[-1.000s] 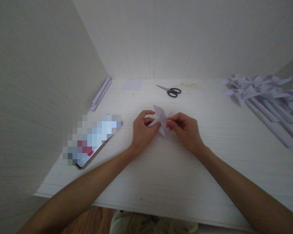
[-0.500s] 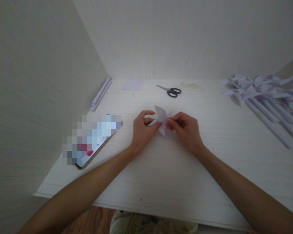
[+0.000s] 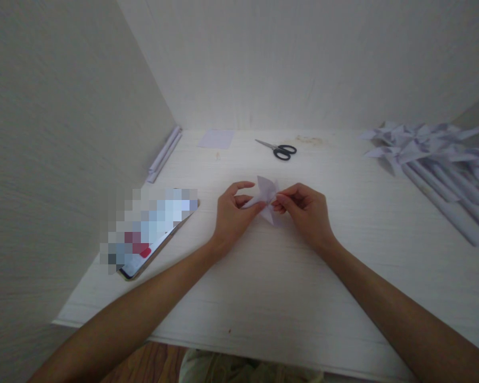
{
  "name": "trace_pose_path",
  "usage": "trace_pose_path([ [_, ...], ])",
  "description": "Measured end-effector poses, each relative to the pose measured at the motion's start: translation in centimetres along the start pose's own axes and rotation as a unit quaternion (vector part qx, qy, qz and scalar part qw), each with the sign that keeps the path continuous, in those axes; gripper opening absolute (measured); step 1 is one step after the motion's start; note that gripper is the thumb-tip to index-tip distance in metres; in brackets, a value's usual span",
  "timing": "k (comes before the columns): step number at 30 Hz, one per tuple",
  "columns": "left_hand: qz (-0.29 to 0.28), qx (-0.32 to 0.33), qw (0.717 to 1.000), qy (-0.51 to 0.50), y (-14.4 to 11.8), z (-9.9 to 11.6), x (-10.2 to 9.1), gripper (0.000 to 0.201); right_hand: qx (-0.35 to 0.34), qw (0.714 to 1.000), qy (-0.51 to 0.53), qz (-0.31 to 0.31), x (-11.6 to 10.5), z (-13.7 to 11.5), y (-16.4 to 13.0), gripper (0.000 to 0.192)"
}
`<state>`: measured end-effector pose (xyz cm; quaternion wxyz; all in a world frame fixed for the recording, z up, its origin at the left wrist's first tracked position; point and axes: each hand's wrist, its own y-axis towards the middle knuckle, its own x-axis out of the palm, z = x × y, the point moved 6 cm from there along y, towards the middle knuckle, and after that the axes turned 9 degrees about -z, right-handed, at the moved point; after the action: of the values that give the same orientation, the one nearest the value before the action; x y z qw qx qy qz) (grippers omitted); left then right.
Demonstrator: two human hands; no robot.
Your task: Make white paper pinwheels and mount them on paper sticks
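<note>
A small folded white paper pinwheel head (image 3: 265, 194) is held just above the white table (image 3: 271, 287) near its middle. My left hand (image 3: 233, 215) pinches its left flap between thumb and fingers. Pressed against the right side, my right hand (image 3: 305, 213) pinches the paper's centre with thumb and forefinger. Parts of the paper are hidden behind my fingers.
Black-handled scissors (image 3: 278, 149) lie at the back. A square paper sheet (image 3: 216, 139) and rolled paper tubes (image 3: 164, 154) rest by the left wall. A phone (image 3: 151, 234) lies left of my hands. Several finished paper pinwheels on sticks (image 3: 435, 159) are piled at the right.
The paper flaps have been gathered closer together between my fingers; the right-pointing flap is now tucked in. My hands have barely shifted.
</note>
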<state>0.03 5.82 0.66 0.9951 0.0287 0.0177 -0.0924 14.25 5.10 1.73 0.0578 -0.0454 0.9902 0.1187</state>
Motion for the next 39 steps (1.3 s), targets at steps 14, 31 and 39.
trace_pose_path([
  [14,0.054,0.011,0.998,-0.001,-0.2,0.36,-0.56,0.04,0.055,0.996,0.076,0.007,0.1,0.42,0.0,0.006],
  [31,0.062,0.01,0.998,-0.008,-0.19,0.57,-0.66,0.036,0.031,0.998,0.058,0.025,-0.01,0.11,-0.36,0.007],
  [39,0.044,0.013,0.999,-0.014,-0.1,0.41,-0.52,0.039,0.03,0.998,0.033,0.037,-0.14,0.19,-0.38,0.007],
])
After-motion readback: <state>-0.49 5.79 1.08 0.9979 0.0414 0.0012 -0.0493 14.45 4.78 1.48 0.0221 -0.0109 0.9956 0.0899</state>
